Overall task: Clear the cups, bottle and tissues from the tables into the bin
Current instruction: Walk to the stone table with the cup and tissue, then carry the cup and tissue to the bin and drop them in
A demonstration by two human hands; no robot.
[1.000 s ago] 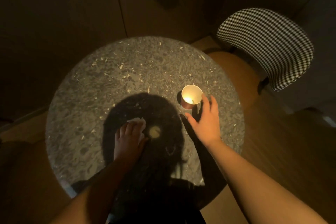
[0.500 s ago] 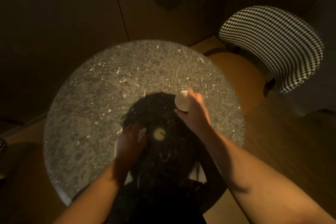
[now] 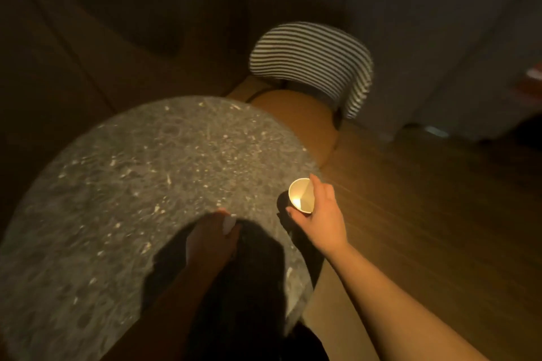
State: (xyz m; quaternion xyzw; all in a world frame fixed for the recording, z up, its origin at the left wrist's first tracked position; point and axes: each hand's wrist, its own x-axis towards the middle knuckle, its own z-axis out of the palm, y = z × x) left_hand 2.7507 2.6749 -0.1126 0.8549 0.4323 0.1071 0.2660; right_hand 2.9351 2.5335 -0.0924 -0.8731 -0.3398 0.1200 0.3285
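Gripping one cup (image 3: 301,196) is the right hand (image 3: 324,215); left hand (image 3: 209,240) clutches one tissue (image 3: 228,224)

A small white paper cup (image 3: 301,195), upright and open-mouthed, sits at the right edge of the speckled round worktop (image 3: 132,173), while a crumpled white tissue (image 3: 228,224) shows nearer the front.

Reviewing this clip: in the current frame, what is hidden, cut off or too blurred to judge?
- Head view: the white wad in the left hand lies in the person's shadow; probably tissue, unsure.
- Bin: not in frame.
- Cup in the right hand: glare inside, contents unclear; fingers hide its far side.
- Chair: motion blur smears the back's pattern.
- Table: near and left rim cut off by the frame edges and shadow.
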